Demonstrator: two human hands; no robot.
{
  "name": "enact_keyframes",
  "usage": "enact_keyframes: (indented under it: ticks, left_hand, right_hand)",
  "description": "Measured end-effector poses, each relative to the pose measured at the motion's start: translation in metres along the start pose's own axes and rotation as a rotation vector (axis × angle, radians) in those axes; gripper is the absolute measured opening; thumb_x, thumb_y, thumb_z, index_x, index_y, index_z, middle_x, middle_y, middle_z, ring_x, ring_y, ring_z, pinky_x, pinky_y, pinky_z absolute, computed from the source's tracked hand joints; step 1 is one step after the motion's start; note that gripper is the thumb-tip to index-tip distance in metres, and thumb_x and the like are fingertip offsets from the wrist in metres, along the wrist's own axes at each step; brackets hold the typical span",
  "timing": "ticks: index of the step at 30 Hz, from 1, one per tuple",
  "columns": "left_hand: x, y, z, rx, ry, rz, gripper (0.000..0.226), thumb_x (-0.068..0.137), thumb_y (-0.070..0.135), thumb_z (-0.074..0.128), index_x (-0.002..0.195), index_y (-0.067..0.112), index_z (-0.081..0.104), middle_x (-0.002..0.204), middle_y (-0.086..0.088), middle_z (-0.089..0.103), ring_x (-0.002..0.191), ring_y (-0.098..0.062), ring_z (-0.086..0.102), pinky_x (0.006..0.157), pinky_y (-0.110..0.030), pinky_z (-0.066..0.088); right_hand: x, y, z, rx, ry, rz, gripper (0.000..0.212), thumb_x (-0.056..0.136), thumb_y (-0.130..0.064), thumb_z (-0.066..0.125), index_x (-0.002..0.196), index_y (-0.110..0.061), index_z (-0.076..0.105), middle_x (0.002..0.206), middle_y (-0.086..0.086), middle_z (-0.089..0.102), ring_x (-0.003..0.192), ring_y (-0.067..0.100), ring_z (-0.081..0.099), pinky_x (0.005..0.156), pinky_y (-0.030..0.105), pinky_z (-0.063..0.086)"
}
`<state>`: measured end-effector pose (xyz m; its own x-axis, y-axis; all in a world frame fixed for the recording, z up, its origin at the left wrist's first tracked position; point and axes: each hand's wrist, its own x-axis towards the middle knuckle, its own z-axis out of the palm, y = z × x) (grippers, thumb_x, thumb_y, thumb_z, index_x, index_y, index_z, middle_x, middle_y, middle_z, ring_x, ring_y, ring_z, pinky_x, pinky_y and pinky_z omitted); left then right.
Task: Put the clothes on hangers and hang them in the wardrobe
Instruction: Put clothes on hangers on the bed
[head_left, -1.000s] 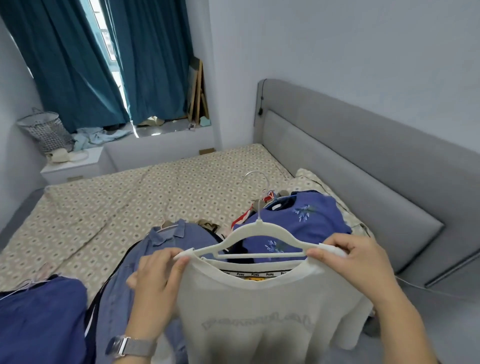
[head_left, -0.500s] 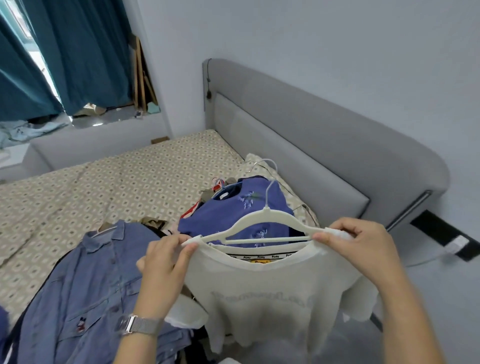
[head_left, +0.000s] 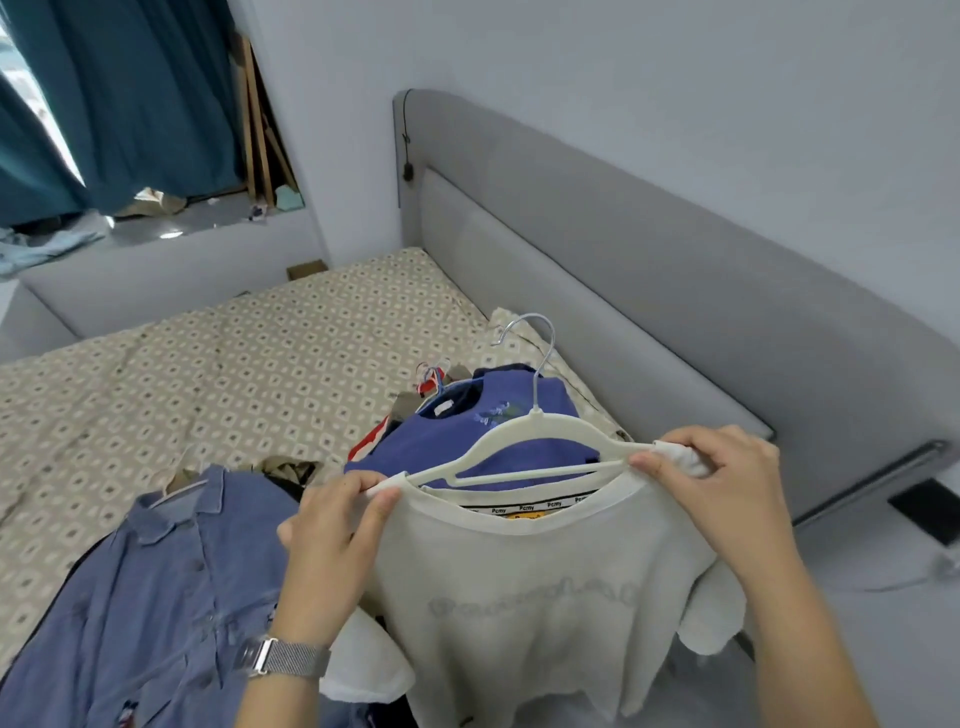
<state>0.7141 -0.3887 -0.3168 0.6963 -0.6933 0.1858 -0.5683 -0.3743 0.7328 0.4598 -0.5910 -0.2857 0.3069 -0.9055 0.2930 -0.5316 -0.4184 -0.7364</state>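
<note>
A cream T-shirt (head_left: 530, 587) with faint grey lettering hangs on a white hanger (head_left: 519, 441) with a metal hook, held up above the bed. My left hand (head_left: 337, 525) pinches the shirt's left shoulder at the hanger's end. My right hand (head_left: 722, 483) grips the right shoulder, where the fabric is bunched over the hanger's other end. Behind it lies a blue embroidered top (head_left: 467, 436) on a hanger. A blue denim shirt (head_left: 156, 597) lies on the bed at lower left. No wardrobe is in view.
The bed (head_left: 234, 374) has a patterned beige cover and a grey padded headboard (head_left: 623, 291) along the right. Teal curtains (head_left: 130, 93) hang at the far left above a window ledge. A dark phone (head_left: 930, 509) with a cable lies right of the headboard.
My view has swung to the right, bringing the headboard's end and the phone into sight. Both hands keep their hold on the shirt's shoulders, now a little higher.
</note>
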Motion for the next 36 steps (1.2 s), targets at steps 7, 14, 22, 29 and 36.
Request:
enact_keyframes:
  ticks: [7, 14, 22, 29, 36]
  left_hand:
    - [0.071, -0.024, 0.007, -0.010, -0.025, -0.017, 0.032, 0.080, 0.065, 0.034, 0.082, 0.044, 0.057, 0.100, 0.031, 0.056, 0.100, -0.005, 0.050, 0.094, -0.046, 0.035]
    - [0.119, -0.031, 0.022, -0.018, 0.015, -0.070, 0.028, 0.082, 0.062, 0.039, 0.083, 0.042, 0.058, 0.093, 0.024, 0.061, 0.100, -0.012, 0.050, 0.093, -0.048, 0.039]
    - [0.150, -0.043, 0.061, 0.181, 0.175, -0.152, 0.046, 0.079, 0.061, 0.039, 0.109, 0.033, 0.061, 0.112, -0.001, 0.055, 0.112, -0.025, 0.046, 0.095, -0.029, 0.025]
    - [0.176, -0.037, 0.102, 0.226, 0.160, -0.301, 0.051, 0.080, 0.060, 0.039, 0.111, 0.027, 0.063, 0.111, -0.001, 0.054, 0.110, -0.023, 0.047, 0.093, -0.034, 0.033]
    - [0.196, -0.044, 0.120, 0.277, 0.088, -0.339, 0.029, 0.092, 0.039, 0.050, 0.112, 0.023, 0.063, 0.104, 0.006, 0.053, 0.098, -0.014, 0.046, 0.092, -0.032, 0.039]
  right_hand:
    - [0.055, -0.012, 0.049, 0.004, -0.001, 0.006, 0.028, 0.057, -0.070, 0.065, 0.067, -0.043, 0.063, 0.077, -0.011, 0.059, 0.091, 0.024, 0.051, 0.090, 0.049, 0.044]
    - [0.106, 0.000, 0.081, 0.051, -0.038, -0.021, 0.028, 0.058, -0.065, 0.076, 0.066, -0.044, 0.061, 0.073, -0.014, 0.057, 0.087, 0.024, 0.053, 0.087, 0.048, 0.045]
    - [0.187, 0.025, 0.131, 0.030, -0.148, 0.043, 0.023, 0.061, -0.053, 0.083, 0.076, -0.041, 0.070, 0.080, -0.012, 0.053, 0.100, 0.025, 0.051, 0.085, 0.035, 0.045]
    - [0.249, 0.052, 0.175, 0.113, -0.348, 0.094, 0.023, 0.065, -0.049, 0.085, 0.072, -0.037, 0.067, 0.072, -0.015, 0.052, 0.095, 0.018, 0.047, 0.097, 0.040, 0.043]
    - [0.289, 0.082, 0.253, -0.031, -0.512, 0.031, 0.051, 0.062, -0.071, 0.064, 0.084, -0.027, 0.073, 0.085, -0.001, 0.066, 0.097, 0.022, 0.055, 0.102, 0.042, 0.038]
